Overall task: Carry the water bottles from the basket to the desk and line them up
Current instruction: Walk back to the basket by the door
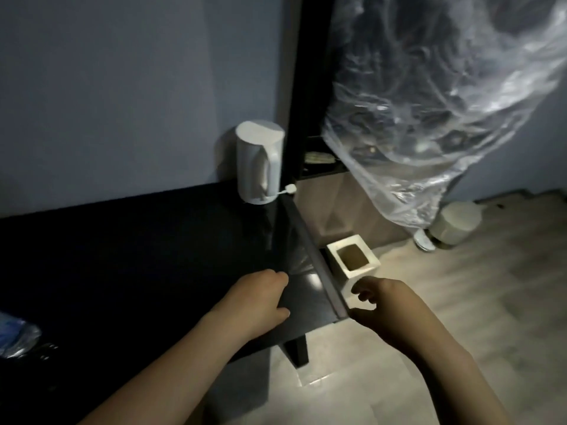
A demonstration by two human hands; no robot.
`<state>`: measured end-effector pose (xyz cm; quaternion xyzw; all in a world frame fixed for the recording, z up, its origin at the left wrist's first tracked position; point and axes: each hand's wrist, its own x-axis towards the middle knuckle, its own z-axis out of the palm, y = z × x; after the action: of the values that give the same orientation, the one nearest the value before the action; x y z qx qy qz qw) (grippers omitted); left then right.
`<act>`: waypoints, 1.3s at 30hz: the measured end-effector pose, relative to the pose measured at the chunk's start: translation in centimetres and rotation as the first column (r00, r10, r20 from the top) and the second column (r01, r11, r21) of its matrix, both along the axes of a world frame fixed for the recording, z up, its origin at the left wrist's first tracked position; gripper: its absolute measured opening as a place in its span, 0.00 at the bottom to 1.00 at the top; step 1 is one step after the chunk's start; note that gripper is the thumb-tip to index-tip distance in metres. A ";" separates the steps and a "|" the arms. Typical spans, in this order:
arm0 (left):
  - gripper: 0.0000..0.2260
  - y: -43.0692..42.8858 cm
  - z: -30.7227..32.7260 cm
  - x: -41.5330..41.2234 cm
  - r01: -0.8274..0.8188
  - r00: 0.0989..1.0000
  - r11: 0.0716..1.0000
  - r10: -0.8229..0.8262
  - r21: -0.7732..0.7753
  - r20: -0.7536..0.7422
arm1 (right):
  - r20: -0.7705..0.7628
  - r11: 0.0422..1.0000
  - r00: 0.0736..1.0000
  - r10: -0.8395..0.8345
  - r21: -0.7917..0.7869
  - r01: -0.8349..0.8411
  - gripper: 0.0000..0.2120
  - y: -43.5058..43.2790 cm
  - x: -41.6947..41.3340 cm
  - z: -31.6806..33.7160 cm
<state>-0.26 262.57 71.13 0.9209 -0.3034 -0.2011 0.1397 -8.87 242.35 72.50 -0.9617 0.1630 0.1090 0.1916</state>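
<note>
The black desk (129, 256) fills the left half of the view, with its right end near the middle. At its far left edge lie clear water bottles (15, 335) with blue labels, blurred and partly cut off. My left hand (260, 299) hovers over the desk's right end with loosely curled fingers and holds nothing. Just past the desk's corner, my right hand (380, 305) hangs above the floor, fingers loosely curled, thumb apart, holding nothing. No basket is in view.
A white kettle (259, 167) stands at the desk's back right corner, against the wall. On the floor beside the desk sits a white square bin (352, 265). Crumpled clear plastic sheeting (429, 118) hangs at upper right, above a pale round container (457, 222).
</note>
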 end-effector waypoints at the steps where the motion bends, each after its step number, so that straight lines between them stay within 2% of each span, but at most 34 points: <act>1: 0.16 -1.8 0.0 -0.6 0.034 0.999 0.999 -0.034 -0.001 0.007 | 0.005 1.000 1.000 -0.031 0.000 0.031 0.16 -1.4 -1.3 0.0; 9: 0.13 -15.3 0.3 -4.2 0.329 0.942 0.944 -0.328 -0.007 0.077 | -0.010 0.948 0.948 -0.317 -0.011 0.317 0.16 -11.0 -10.4 0.5; 18: 0.20 -29.6 -0.7 -5.6 0.613 0.789 0.789 -0.611 -0.029 0.066 | -0.039 0.805 0.804 -0.593 -0.007 0.593 0.17 -19.4 -15.6 0.7; 21: 0.18 -34.3 -0.7 -4.8 0.684 0.728 0.729 -0.681 -0.015 0.077 | -0.037 0.747 0.746 -0.664 -0.024 0.664 0.18 -22.5 -15.5 0.9; 31: 0.17 -46.5 -0.6 -1.1 0.797 0.601 0.604 -0.793 0.003 0.105 | -0.024 0.626 0.626 -0.780 -0.019 0.780 0.18 -30.9 -13.3 0.8; 39: 0.16 -54.8 -1.4 -0.8 0.833 0.551 0.553 -0.830 0.011 0.086 | -0.050 0.575 0.573 -0.818 -0.018 0.818 0.18 -38.2 -13.5 -0.3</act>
<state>-1.09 207.78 69.77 0.6734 -0.7108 -0.2011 0.0302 -22.34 204.17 72.21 -0.7744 0.5926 0.0340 0.2192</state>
